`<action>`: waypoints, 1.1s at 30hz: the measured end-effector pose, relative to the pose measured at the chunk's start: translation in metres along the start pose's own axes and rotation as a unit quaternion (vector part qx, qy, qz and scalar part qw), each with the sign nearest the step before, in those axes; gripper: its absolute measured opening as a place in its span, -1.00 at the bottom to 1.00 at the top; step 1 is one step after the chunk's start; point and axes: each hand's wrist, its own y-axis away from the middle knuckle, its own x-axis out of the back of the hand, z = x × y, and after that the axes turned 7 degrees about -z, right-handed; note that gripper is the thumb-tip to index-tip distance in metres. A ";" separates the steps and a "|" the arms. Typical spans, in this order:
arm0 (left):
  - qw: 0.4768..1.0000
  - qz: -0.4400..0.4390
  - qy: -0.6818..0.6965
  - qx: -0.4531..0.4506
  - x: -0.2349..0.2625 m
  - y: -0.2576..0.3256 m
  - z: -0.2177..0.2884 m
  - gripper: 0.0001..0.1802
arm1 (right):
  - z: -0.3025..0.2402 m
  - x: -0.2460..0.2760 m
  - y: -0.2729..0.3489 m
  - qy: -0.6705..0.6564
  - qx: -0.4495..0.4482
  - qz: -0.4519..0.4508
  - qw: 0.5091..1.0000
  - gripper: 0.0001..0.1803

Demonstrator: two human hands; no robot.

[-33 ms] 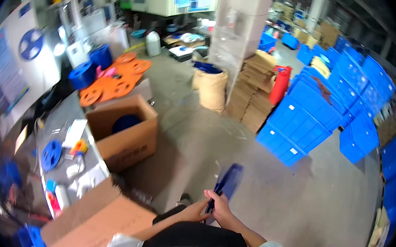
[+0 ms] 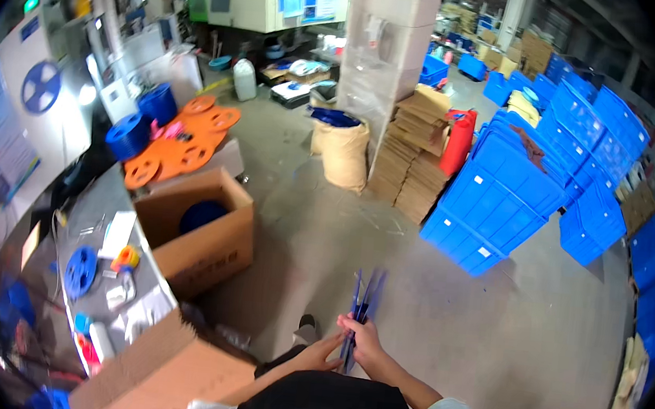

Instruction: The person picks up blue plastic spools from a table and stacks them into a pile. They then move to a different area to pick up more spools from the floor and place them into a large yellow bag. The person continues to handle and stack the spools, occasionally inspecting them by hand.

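My right hand (image 2: 364,342) is closed round some thin, dark blue flat pieces (image 2: 367,291), probably plastic, seen nearly edge-on and blurred at their upper ends. They stand up from my fist and fan slightly apart; their lower ends show beneath it. My left hand (image 2: 323,353) meets them from the left, its fingers pressed against the lower part close to my right hand. The left palm is hidden. Both hands are in front of my body, above the floor, right of an open cardboard box (image 2: 216,253) with a dark blue round thing inside.
A grey worktable (image 2: 97,218) at left bears a blue slotted disc (image 2: 80,272), an orange tape roll (image 2: 126,258) and white items. A nearer cardboard box (image 2: 178,364) stands beside my left arm. Orange discs (image 2: 191,144) lie beyond. Stacked blue crates (image 2: 494,193) and flattened cardboard (image 2: 411,157) stand ahead right.
The blue pieces have turned from showing a broad, rounded face to nearly edge-on, and they now appear fanned apart. My view has shifted slightly; both hands stay together.
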 end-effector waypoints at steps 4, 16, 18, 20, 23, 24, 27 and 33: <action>0.994 -0.010 -0.029 0.101 0.120 -0.087 -0.034 -0.46 | -0.076 0.028 -0.137 -0.053 -0.012 0.042 0.998 -0.89; 0.987 0.119 -0.070 0.077 0.402 -0.431 -0.070 -0.50 | -0.266 0.066 -0.426 0.286 0.140 0.278 0.906 -0.77; 0.987 0.119 -0.054 0.091 0.426 -0.479 -0.088 -0.50 | -0.291 0.085 -0.485 0.341 0.142 0.275 0.887 -0.78; 0.983 0.102 -0.023 0.154 0.436 -0.515 -0.123 -0.49 | -0.319 0.101 -0.541 0.336 0.127 0.259 0.897 -0.79; 0.966 0.080 0.010 0.245 0.460 -0.554 -0.158 -0.49 | -0.371 0.096 -0.631 0.324 0.106 0.237 0.910 -0.80; 0.960 0.071 0.005 0.271 0.472 -0.564 -0.167 -0.49 | -0.396 0.088 -0.662 0.331 0.102 0.230 0.909 -0.81; 0.940 0.134 0.056 0.310 0.513 -0.596 -0.195 -0.52 | -0.457 0.062 -0.757 0.355 0.118 0.172 0.911 -0.82; 0.774 0.324 0.419 0.347 0.624 -0.695 -0.238 -0.62 | -0.513 0.004 -0.927 0.383 0.221 0.081 0.893 -0.81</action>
